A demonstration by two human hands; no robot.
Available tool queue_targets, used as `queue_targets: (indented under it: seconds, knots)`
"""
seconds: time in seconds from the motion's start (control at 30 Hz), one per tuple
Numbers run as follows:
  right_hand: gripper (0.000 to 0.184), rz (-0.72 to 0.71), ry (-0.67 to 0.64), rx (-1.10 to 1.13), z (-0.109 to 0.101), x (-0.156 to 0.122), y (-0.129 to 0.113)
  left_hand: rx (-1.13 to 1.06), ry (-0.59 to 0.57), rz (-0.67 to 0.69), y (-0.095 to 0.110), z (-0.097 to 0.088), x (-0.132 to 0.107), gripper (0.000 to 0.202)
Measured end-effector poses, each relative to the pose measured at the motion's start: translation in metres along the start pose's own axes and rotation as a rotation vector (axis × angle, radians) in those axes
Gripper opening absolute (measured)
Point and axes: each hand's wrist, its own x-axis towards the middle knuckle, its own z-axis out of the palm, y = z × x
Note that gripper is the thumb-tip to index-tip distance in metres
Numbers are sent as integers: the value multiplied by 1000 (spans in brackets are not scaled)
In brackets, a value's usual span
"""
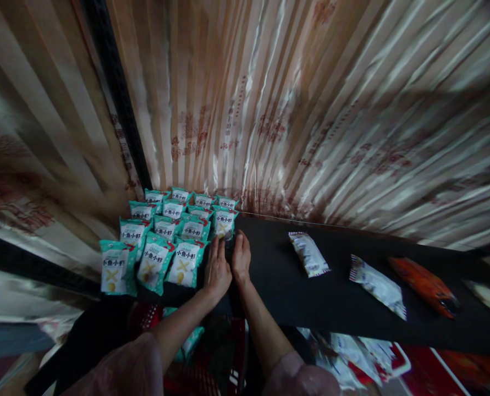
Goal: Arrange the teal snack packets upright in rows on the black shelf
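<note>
Several teal-and-white snack bags [187, 264] stand in rows at the left end of a black shelf [277, 291]. My left hand [219, 272] is just right of the front rows, fingers stretched out and close together. Beside it my right hand [240, 258] also has its fingers extended, with a narrow gap between the two hands. Both sets of fingertips are at the lower edge of the rightmost snack bag [224, 220]. Whether they press on that bag cannot be made out. Neither hand is wrapped around anything.
Two white packets [309, 254] with striped ends, an orange packet [424, 283] and a pale item [488, 297] lie to the right. A patterned curtain [236, 110] hangs behind, with a dark post [121, 93] at left. Below are a red basket [238, 357] and white packages [352, 357].
</note>
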Motion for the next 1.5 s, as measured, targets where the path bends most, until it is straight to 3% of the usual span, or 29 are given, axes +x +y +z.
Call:
queue_targets:
  seconds: [0.27,0.53,0.67,0.77,0.83,0.93,1.0,1.07,1.23,1.33,1.5]
  knots:
    - [50,-73,62,-14,-8,-43,2,8,7,91,-2,-9,-30,39]
    - [37,13,-37,197,-9,-86,0,-4,35,220,-7,-29,-65,32]
    - [33,38,-80,302,-11,-119,-6,-46,54,290,-18,-36,-94,31]
    - [26,-70,-129,238,-15,-151,-9,-66,15,280,-36,-39,-125,31]
    - [23,-225,-223,151,-17,-174,-7,-84,-57,276,-52,-41,-146,35]
    - [27,-384,-329,62,-16,-204,5,-80,-269,131,-75,-45,-169,35]
    - [29,-393,-383,-5,-12,-218,20,-28,-427,-50,-85,-47,-176,35]
    - [30,-382,-410,-82,-8,-227,38,56,-513,-240,-92,-49,-177,37]
    - [32,-122,-279,-325,0,-230,79,291,-462,-607,-103,-53,-164,47]
    - [36,59,-345,-397,2,-228,91,318,-406,-704,-114,-54,-157,45]
    - [50,238,-490,-439,10,-228,97,267,-486,-779,-136,-45,-150,45]
